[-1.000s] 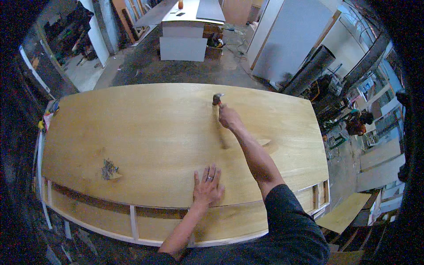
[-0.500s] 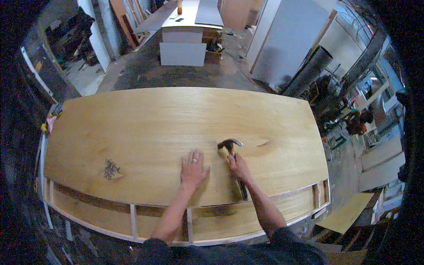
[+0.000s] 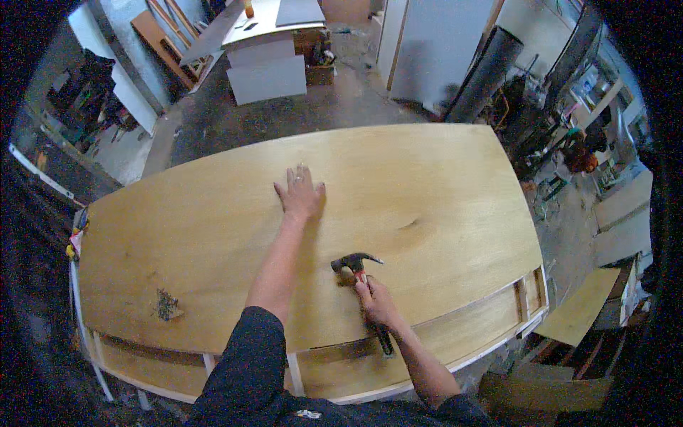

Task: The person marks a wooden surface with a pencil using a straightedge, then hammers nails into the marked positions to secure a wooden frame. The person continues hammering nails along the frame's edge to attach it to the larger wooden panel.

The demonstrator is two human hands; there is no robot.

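Note:
A large plywood sheet lies over a wooden frame, whose ribs show along the near side. My left hand rests on the sheet toward its far side, palm down with fingers spread. My right hand is closed round the handle of a claw hammer, close behind its head. The dark metal head is just over the sheet, claw pointing right; whether it touches the wood I cannot tell. A small pile of nails lies on the sheet at the left.
Beyond the sheet stands a white-topped workbench with an orange bottle on it. Tall panels and a dark roll lean at the far right. A yellow tape measure sits at the left edge. Loose boards lie at the right.
My left hand has slid away from me to the far part of the sheet. The hammer in my right hand has come nearer to me and slightly left. The whole view has tilted.

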